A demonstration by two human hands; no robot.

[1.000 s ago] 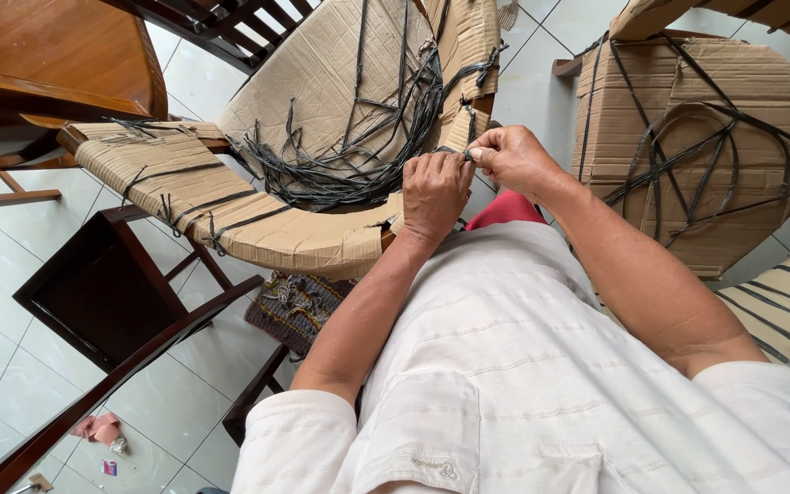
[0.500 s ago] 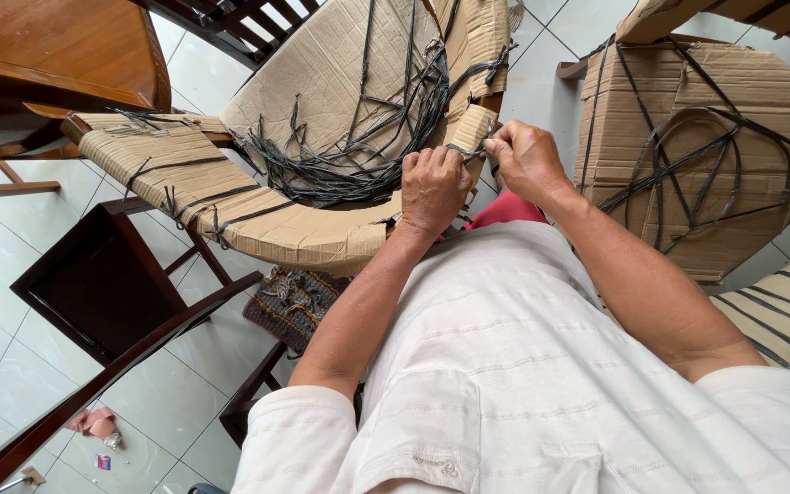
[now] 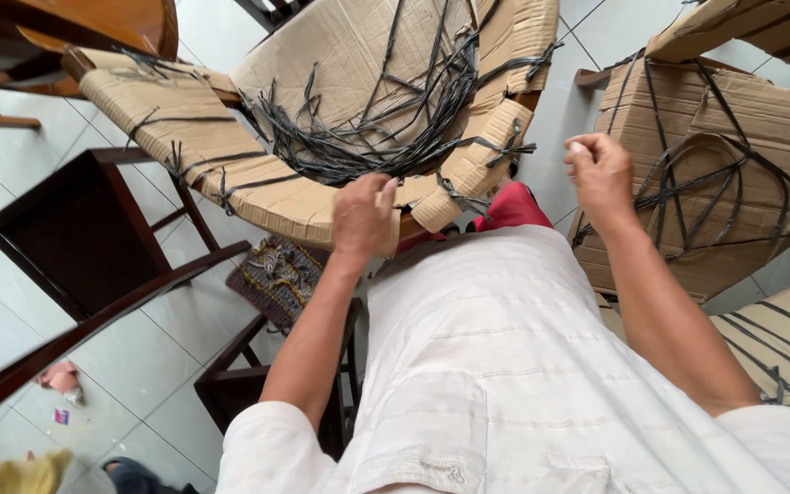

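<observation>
Left hand (image 3: 365, 218) grips corrugated cardboard wrap (image 3: 322, 197); black flat straps (image 3: 358, 146) tangled.

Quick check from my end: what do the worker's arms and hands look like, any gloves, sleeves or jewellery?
Both hands are bare: no gloves on the left hand or the right hand, and no rings or watch that I can see. The forearms are uncovered. Short sleeves of a white shirt with faint woven stripes end near the elbows.

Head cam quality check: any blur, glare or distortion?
Head view: even daylight, soft shadows; mild sheen on the floor tiles; wide-angle bending at the edges; left hand, right hand and cardboard-wrapped chair all fairly sharp.
</observation>
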